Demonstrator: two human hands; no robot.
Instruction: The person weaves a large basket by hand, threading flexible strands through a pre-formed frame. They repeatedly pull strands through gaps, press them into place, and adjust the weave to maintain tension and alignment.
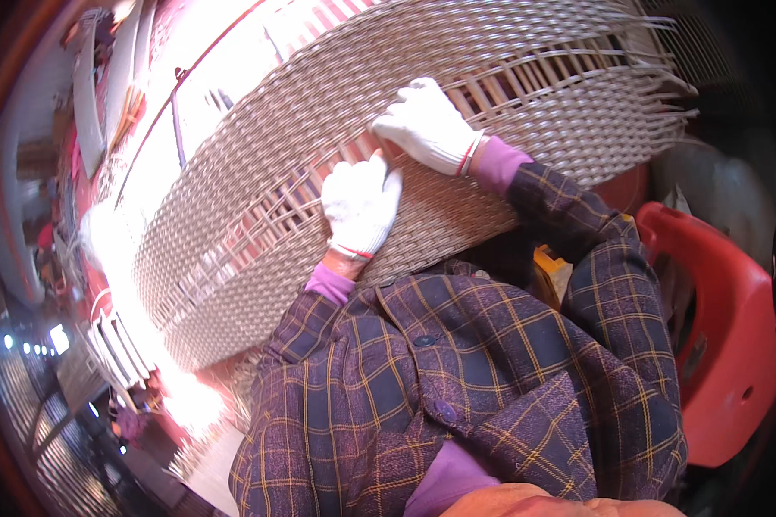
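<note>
While woven panel (453,200) lies under left hand (360,203) and right hand (428,127), grip state unclear.

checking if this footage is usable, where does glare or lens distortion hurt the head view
All in the head view: white glare erases detail beyond the woven wicker panel and off its left end; fisheye darkening blackens the corners; the left gloved hand and right gloved hand look bright but keep clear outlines.
</note>
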